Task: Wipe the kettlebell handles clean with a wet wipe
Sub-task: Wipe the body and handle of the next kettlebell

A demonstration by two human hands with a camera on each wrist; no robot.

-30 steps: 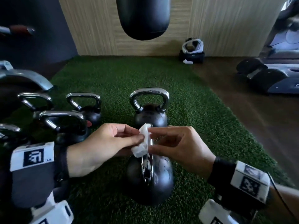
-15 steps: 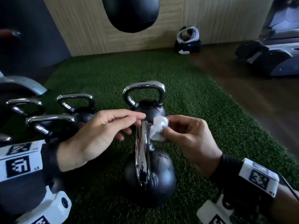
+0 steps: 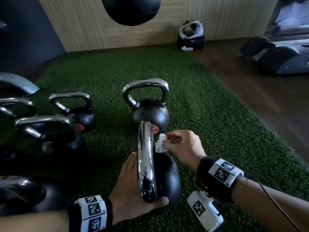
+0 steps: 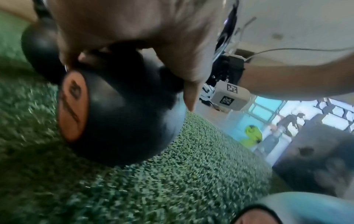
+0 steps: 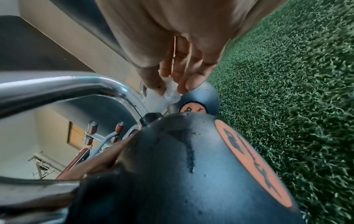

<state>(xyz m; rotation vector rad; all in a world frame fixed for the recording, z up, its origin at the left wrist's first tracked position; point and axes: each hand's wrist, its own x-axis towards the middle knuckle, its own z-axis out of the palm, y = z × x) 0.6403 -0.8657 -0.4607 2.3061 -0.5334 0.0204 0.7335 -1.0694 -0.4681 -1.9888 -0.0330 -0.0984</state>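
On the green artificial turf mat [image 3: 209,114], directly below the person, stands the nearest black round kettlebell [image 3: 168,178] with its polished chrome loop handle [image 3: 145,161] seen edge-on. The left hand [image 3: 132,190] cups the near end of that handle, thumb under its lower bend and fingers reaching round the far side; how tightly they close is hidden. The right hand [image 3: 183,148] pinches a small crumpled white wet wipe [image 3: 160,143] between thumb and fingertips, holding it against the right flank of the handle near where it meets the ball.

The risks, as I judge them: the wipe is a tight wad, so only a small patch meets the chrome and stretches of the handle could be missed, especially the inner curve and the part under the left palm. A wet, polished bar may also let the steadying hand slide, and the ball could rock on the soft turf. The wad could slip from so light a pinch as well.

Just beyond stands a second black kettlebell with an upright chrome handle [image 3: 147,104], and to the left a cluster of more chrome-handled kettlebells [image 3: 55,121], all presumably still to be wiped. An orange oval label [image 5: 252,163] on the near ball carries dark lettering I cannot read. Square black-and-white coded markers [image 3: 224,171] sit on the wrist straps. A black hanging punch bag [image 3: 132,9] hangs overhead by the pale wooden wall [image 3: 83,22].
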